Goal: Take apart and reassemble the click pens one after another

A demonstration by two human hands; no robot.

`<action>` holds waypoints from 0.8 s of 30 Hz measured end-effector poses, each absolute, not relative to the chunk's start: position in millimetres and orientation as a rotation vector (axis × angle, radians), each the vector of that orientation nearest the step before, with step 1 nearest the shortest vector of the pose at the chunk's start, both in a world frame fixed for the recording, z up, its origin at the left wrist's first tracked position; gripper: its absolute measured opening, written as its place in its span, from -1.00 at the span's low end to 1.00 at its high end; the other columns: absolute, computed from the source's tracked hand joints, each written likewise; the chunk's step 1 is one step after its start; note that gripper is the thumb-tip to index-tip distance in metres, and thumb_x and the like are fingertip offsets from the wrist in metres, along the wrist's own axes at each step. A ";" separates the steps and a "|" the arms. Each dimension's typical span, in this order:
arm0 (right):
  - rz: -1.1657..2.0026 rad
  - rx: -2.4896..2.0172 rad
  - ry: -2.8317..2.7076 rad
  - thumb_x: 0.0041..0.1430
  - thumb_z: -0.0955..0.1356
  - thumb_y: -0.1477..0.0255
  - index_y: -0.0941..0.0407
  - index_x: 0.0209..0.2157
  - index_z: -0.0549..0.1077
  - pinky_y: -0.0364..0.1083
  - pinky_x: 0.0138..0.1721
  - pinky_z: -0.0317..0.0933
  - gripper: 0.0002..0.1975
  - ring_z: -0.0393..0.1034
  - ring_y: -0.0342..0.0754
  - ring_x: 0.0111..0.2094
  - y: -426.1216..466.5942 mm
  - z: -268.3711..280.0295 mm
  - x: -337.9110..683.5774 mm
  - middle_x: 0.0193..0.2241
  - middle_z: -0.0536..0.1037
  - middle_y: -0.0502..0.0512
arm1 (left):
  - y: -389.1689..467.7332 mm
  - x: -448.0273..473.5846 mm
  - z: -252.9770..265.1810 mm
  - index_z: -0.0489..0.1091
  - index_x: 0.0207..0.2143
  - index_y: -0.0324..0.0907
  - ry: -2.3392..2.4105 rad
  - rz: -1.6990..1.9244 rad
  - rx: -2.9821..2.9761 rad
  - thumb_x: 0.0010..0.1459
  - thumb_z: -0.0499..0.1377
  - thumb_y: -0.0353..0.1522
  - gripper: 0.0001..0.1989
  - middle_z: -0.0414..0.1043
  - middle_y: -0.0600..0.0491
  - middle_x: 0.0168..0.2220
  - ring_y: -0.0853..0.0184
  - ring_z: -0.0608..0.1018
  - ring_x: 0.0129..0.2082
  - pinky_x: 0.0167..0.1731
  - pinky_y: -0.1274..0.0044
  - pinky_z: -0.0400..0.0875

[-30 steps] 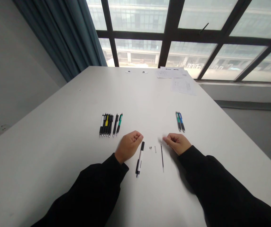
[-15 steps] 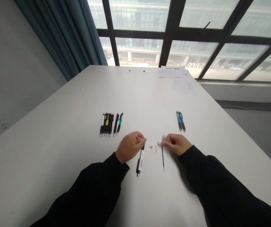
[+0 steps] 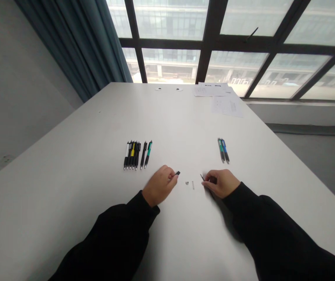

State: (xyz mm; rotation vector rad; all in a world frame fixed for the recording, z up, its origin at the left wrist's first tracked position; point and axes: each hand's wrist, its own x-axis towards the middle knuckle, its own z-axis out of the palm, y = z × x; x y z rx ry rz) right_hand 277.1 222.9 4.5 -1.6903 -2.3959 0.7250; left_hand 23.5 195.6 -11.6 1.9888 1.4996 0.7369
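Observation:
My left hand (image 3: pixel 161 185) is closed around a pen barrel (image 3: pixel 178 173); just its dark end sticks out past the thumb and forefinger, and the rest is hidden by the hand. Across from it, my right hand (image 3: pixel 220 182) pinches a thin dark pen refill (image 3: pixel 202 177), whose tip pokes out to the upper left of the fingers. Between the hands, on the white table, lie a small metal pen tip (image 3: pixel 187 183) and a tiny spring (image 3: pixel 193 185), side by side and touched by neither hand.
Several pens (image 3: pixel 132 155) lie in a row at the left, with black, white, yellow and green barrels. Two more pens (image 3: pixel 223 150), green and blue, lie at the right. Papers (image 3: pixel 212 90) rest at the far edge of the white table (image 3: pixel 97 156), before the window.
The white-and-black pen barrel has swung from pointing down toward me to lying within my left hand. The refill in my right hand has turned too, its long part now behind the fingers.

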 end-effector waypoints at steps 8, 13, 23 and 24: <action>0.462 -1.779 -2.615 0.12 0.32 0.52 0.16 -0.36 0.54 -0.10 -0.39 0.12 -0.86 0.47 0.00 -0.43 215.6 12.1 272.4 -0.45 0.61 0.17 | 201.8 14.1 -14.6 0.25 -0.17 -0.18 0.974 0.972 1.180 0.28 0.05 0.02 -0.57 0.30 0.16 -0.48 0.45 0.33 -0.58 -0.56 0.58 0.18; 0.798 -1.374 -2.097 0.03 0.34 0.49 0.10 -0.50 0.32 -0.17 -0.54 0.07 -0.91 0.21 -0.19 -0.64 212.6 48.9 262.7 -0.66 0.36 -0.08 | 200.0 19.4 -17.2 0.33 -0.28 -0.24 0.626 1.013 0.937 0.05 0.33 0.02 -0.49 0.30 0.15 -0.54 0.51 0.32 -0.62 -0.57 0.61 0.17; 0.973 -0.660 -1.591 0.26 0.31 0.53 0.10 -0.31 0.35 -0.17 -0.59 0.20 -0.94 0.34 -0.18 -0.64 200.3 104.2 207.0 -0.56 0.49 -0.04 | 189.4 15.9 -18.0 0.43 -0.33 -0.25 0.244 0.918 0.808 0.03 0.42 -0.22 -0.67 0.38 0.09 -0.55 0.45 0.40 -0.60 -0.51 0.56 0.28; 0.942 -0.647 -1.580 0.28 0.31 0.54 0.10 -0.30 0.36 -0.17 -0.58 0.20 -0.93 0.35 -0.19 -0.63 199.7 101.7 206.3 -0.55 0.49 -0.04 | 189.5 15.4 -19.9 0.44 -0.34 -0.25 0.222 0.897 0.827 0.03 0.42 -0.22 -0.68 0.39 0.08 -0.55 0.44 0.41 -0.60 -0.52 0.56 0.28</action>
